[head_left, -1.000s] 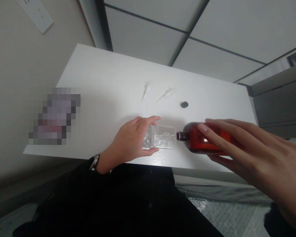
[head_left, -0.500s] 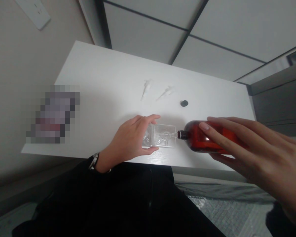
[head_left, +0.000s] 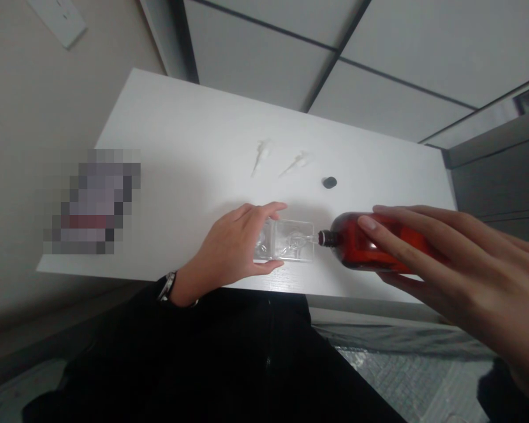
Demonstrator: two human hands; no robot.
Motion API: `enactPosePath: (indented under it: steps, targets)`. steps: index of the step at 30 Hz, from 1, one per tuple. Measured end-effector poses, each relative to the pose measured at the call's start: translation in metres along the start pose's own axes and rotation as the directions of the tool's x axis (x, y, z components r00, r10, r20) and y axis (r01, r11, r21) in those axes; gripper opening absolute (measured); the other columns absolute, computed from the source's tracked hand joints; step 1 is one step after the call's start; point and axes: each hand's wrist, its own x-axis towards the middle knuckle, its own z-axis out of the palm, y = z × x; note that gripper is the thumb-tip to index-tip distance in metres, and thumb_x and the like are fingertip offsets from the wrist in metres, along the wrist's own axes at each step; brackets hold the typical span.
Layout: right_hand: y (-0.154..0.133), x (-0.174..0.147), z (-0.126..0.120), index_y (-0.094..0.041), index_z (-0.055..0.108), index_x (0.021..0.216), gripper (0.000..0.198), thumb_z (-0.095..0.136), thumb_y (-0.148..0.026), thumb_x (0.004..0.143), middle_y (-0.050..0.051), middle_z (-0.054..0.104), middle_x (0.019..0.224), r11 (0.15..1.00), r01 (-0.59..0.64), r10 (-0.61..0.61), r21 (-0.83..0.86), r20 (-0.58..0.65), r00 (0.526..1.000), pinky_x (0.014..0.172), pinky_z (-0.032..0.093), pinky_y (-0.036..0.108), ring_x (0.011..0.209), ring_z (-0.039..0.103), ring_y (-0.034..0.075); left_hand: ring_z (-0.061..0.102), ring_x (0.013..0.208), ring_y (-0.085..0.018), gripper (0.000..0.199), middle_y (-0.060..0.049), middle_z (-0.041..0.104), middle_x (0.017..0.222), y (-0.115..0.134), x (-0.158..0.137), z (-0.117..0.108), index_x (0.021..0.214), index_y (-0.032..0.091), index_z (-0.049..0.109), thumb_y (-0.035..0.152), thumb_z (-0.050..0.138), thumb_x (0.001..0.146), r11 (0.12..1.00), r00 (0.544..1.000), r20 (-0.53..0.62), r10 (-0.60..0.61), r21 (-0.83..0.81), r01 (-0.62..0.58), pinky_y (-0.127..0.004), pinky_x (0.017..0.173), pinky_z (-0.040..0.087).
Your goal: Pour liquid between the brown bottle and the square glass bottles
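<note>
Bottle (head_left: 355, 245) is glossy, translucent red; container (head_left: 283, 233) is clear, rectangular.

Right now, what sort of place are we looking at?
Probably an ordinary indoor room, perhaps at home: a white table, large pale panels beyond it, and an outlet strip at upper left.

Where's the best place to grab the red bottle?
Probably round the broad body of the red bottle, from the right, as the right hand does: it's tipped, its narrow open neck pointing left toward the clear container.
</note>
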Motion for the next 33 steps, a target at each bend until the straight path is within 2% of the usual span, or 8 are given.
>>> enactPosePath:
  steps: [4, 7, 12, 19, 24, 28, 33]
  targets:
    - [0.0002, 0.0001, -0.0002, -0.033, 0.022, 0.177, 0.074, 0.046, -0.018, 0.108, 0.012, 0.075, 0.143, 0.999, 0.029, -0.029, -0.017, -0.024, 0.999, 0.064, 0.060, 0.039, 0.119, 0.076, 0.032, 0.072, 0.119, -0.029, 0.085, -0.008, 0.076, 0.134, 0.0005, 0.0008, -0.0003, 0.152, 0.021, 0.045, 0.029, 0.092, 0.081, 1.000, 1.000, -0.003, 0.011, 0.008, -0.011, -0.040, 0.103, 0.057]
    - [0.0015, 0.0005, -0.0024, -0.034, 0.016, 0.178, 0.076, 0.041, -0.016, 0.108, 0.012, 0.074, 0.145, 1.000, 0.020, -0.020, -0.010, 0.013, 1.000, 0.063, 0.060, 0.041, 0.119, 0.076, 0.034, 0.072, 0.118, -0.029, 0.085, -0.008, 0.076, 0.133, 0.0012, 0.0013, -0.0009, 0.151, 0.020, 0.045, 0.028, 0.091, 0.081, 1.000, 1.000, -0.007, 0.018, 0.014, -0.018, -0.041, 0.102, 0.057]
    - [0.0053, 0.0026, -0.0063, -0.024, 0.020, 0.178, 0.076, 0.044, -0.014, 0.106, 0.019, 0.073, 0.144, 0.995, 0.100, -0.100, -0.007, -0.001, 0.995, 0.060, 0.060, 0.042, 0.117, 0.077, 0.037, 0.072, 0.119, -0.029, 0.085, -0.009, 0.076, 0.134, 0.0017, 0.0018, -0.0013, 0.152, 0.021, 0.045, 0.029, 0.091, 0.081, 1.000, 1.000, 0.007, 0.003, 0.008, -0.003, -0.042, 0.102, 0.057]
    - [0.0038, 0.0005, -0.0082, -0.038, 0.010, 0.178, 0.080, 0.041, -0.015, 0.108, 0.012, 0.072, 0.148, 0.999, 0.032, -0.033, 0.025, 0.047, 0.998, 0.064, 0.060, 0.041, 0.122, 0.075, 0.035, 0.071, 0.121, -0.030, 0.084, -0.008, 0.075, 0.135, 0.0020, 0.0021, -0.0019, 0.152, 0.023, 0.045, 0.029, 0.090, 0.081, 1.000, 0.999, 0.030, -0.021, -0.004, 0.022, -0.042, 0.105, 0.057]
    - [0.0036, -0.0005, -0.0087, -0.033, 0.011, 0.179, 0.078, 0.041, -0.018, 0.109, 0.016, 0.070, 0.150, 0.999, 0.039, -0.041, 0.036, 0.055, 0.998, 0.069, 0.061, 0.046, 0.124, 0.074, 0.038, 0.071, 0.121, -0.029, 0.085, -0.008, 0.075, 0.135, 0.0022, 0.0028, -0.0019, 0.153, 0.023, 0.044, 0.030, 0.090, 0.081, 1.000, 0.999, 0.038, -0.027, -0.005, 0.027, -0.042, 0.105, 0.056]
    - [0.0051, -0.0002, -0.0088, -0.036, 0.014, 0.178, 0.079, 0.042, -0.016, 0.107, 0.013, 0.071, 0.149, 0.998, 0.046, -0.048, 0.029, 0.044, 0.998, 0.064, 0.059, 0.043, 0.122, 0.075, 0.036, 0.071, 0.120, -0.029, 0.086, -0.008, 0.075, 0.135, 0.0022, 0.0028, -0.0019, 0.153, 0.023, 0.044, 0.028, 0.091, 0.081, 1.000, 0.999, 0.032, -0.018, 0.000, 0.018, -0.042, 0.105, 0.056]
    - [0.0041, -0.0024, -0.0092, -0.038, 0.009, 0.178, 0.082, 0.043, -0.019, 0.106, 0.014, 0.069, 0.152, 0.999, 0.003, -0.007, 0.048, 0.077, 0.997, 0.070, 0.062, 0.051, 0.126, 0.073, 0.042, 0.071, 0.121, -0.029, 0.086, -0.008, 0.075, 0.135, 0.0026, 0.0023, -0.0023, 0.153, 0.022, 0.043, 0.028, 0.090, 0.081, 1.000, 0.999, 0.030, -0.011, -0.010, 0.011, -0.042, 0.107, 0.056]
